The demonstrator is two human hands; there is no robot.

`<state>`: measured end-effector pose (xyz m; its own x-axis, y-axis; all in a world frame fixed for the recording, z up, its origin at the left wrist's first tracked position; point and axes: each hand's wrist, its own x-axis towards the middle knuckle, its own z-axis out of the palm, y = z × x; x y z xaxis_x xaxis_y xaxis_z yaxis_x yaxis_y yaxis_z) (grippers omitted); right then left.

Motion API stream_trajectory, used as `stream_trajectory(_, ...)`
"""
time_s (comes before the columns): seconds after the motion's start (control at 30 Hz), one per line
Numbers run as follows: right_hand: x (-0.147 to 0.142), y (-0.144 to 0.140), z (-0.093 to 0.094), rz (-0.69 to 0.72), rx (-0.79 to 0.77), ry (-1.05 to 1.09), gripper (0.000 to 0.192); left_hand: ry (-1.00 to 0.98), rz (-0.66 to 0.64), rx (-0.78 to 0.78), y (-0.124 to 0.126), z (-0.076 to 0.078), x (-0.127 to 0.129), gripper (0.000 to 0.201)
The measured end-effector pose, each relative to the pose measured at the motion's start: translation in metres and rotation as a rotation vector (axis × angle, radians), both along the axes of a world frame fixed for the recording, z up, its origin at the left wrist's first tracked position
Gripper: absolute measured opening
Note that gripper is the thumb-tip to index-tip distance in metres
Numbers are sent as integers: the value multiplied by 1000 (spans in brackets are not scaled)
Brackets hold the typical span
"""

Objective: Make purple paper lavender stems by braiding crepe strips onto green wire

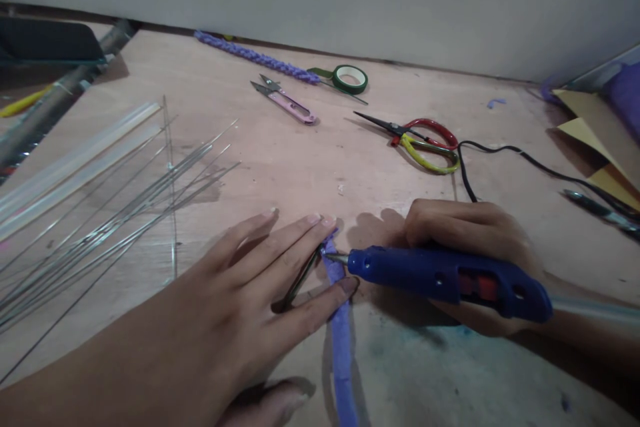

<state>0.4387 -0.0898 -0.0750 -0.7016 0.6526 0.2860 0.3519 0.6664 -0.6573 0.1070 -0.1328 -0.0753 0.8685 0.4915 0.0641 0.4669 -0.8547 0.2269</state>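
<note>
My right hand [470,233] is closed around a blue hot glue gun [405,270], whose metal nozzle meets a purple paper strip [341,340]. A clear glue stick [595,310] sticks out of the gun's back end. With fingers spread, my left hand [250,300] lies on the table and presses the strip's upper end down with its fingertips. Beneath these fingers a thin dark wire [305,273] runs up to the strip at a slant; the rest of it is hidden. The strip's lower end passes out of view at the bottom.
Thin metal wires [145,203] and clear glue sticks [85,160] lie at the left. Farther back are pink thread snips [287,103], a purple wrapped stem [255,57], green tape [350,79] and red-and-yellow scissors [420,143]. A black cord [530,157] and a pen [600,210] lie at the right.
</note>
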Motion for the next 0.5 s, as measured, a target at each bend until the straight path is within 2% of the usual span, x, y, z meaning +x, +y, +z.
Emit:
stream_trajectory(0.2, 1, 0, -3, -12, -20, 21, 25, -31, 16, -40, -3, 1, -1, 84)
stream_trajectory(0.4, 1, 0, 1, 2, -19, -8, 27, -16, -13, 2, -1, 2, -1, 86)
stream_trajectory(0.5, 1, -1, 2, 5, -22, -4, 26, -29, 18, -29, -3, 3, -1, 85)
